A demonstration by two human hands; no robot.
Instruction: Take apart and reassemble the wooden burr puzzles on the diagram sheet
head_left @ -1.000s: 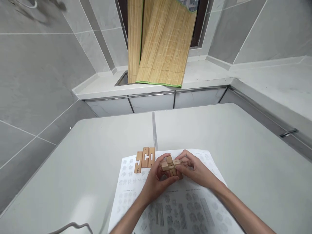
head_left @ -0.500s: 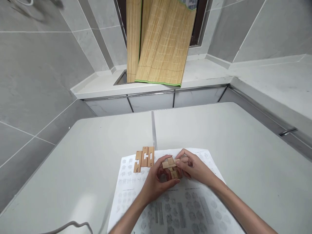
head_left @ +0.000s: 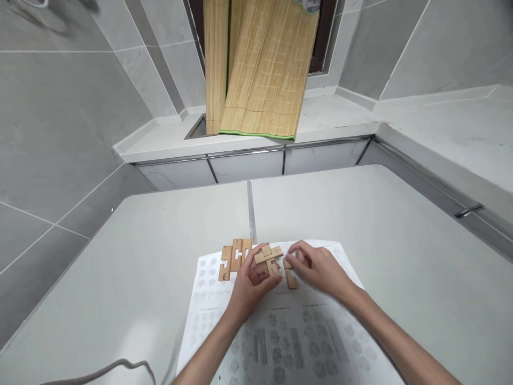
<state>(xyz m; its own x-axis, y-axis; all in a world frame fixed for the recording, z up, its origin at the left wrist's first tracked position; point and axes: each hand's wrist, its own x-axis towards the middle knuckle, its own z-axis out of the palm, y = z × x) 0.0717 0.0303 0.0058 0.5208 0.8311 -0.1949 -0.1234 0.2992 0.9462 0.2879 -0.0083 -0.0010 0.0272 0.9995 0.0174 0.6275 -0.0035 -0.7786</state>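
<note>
Blocks [head_left: 269,255] sit gripped in our left hand [head_left: 247,284], undersides hidden; beside them our right hand [head_left: 321,269] pinches a piece [head_left: 292,282], covering its top.

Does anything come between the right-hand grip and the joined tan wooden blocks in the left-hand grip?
Only a flat, notched tan wooden piece by the right-hand grip, beside the joined tan wooden blocks. Nothing else visible stands between.

"Where's that camera looking from?"
"The wearer's head, forward and down: left hand [head_left: 247,286] and right hand [head_left: 324,268] near, the white table [head_left: 340,208] spreading beyond, bamboo mat [head_left: 264,80] at the far side."
</note>
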